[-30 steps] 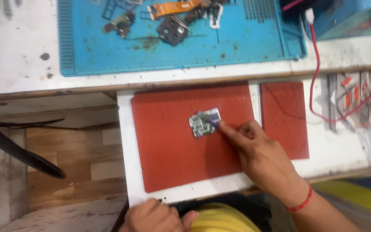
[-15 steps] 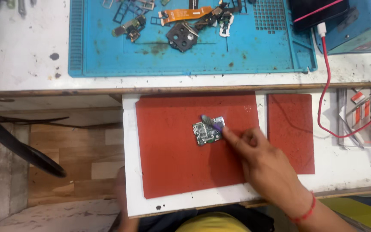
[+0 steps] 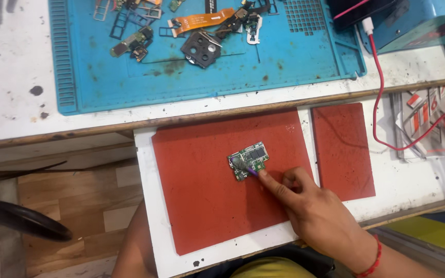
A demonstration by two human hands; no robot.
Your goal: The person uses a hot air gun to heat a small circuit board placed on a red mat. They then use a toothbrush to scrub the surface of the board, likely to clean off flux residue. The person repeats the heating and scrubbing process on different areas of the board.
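A small green circuit board (image 3: 255,153) lies flat near the middle of a large red mat (image 3: 197,201) on a white pull-out board (image 3: 147,206). My right hand (image 3: 315,213) reaches in from the lower right and pinches a thin purple-handled tool (image 3: 252,171). The tool's grey tip rests on the left part of the circuit board. A red thread band circles that wrist. Of my left arm only the forearm (image 3: 132,247) shows at the bottom edge, beside the white board. Its hand is hidden.
A blue work mat (image 3: 233,77) on the white bench behind holds several loose phone parts, among them a black camera frame (image 3: 202,49) and an orange flex strip (image 3: 202,21). A smaller red mat (image 3: 343,149), a red cable (image 3: 379,92) and printed packets (image 3: 428,118) lie to the right.
The tool tip has moved from the circuit board's upper right to its left part. My left hand, seen at the bottom edge a second ago, has dropped out of sight.
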